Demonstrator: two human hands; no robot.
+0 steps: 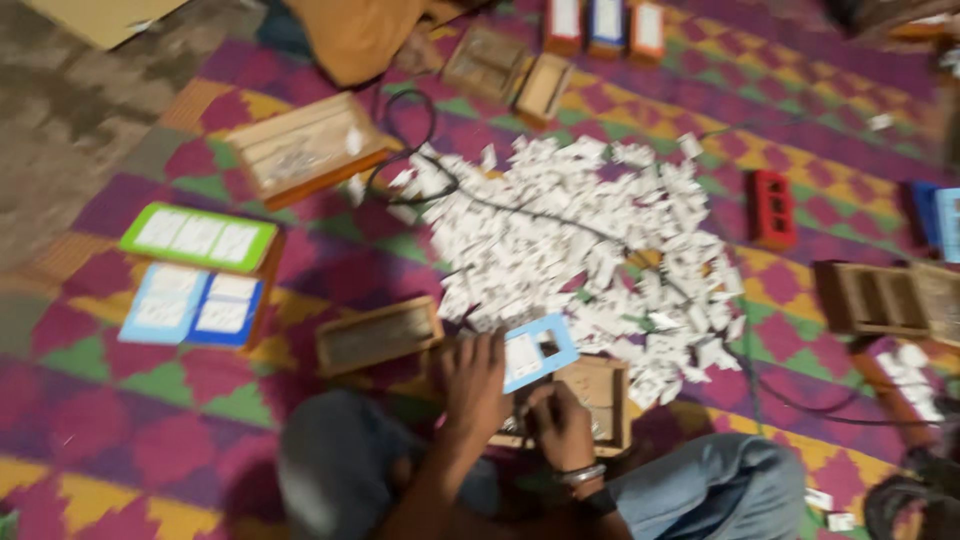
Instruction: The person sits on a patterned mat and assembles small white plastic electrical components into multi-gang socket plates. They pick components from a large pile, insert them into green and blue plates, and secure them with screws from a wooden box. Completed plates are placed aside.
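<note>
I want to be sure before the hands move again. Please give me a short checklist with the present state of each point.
1. Left hand grips light blue rectangular frame plate: ok.
2. Right hand rests on open wooden box: ok.
3. What the right hand pinches: cannot tell, blurred.
4. Pile of small white parts lies near the box: ok.
5. Black cable kept off the pile: not ok, it crosses it.
</note>
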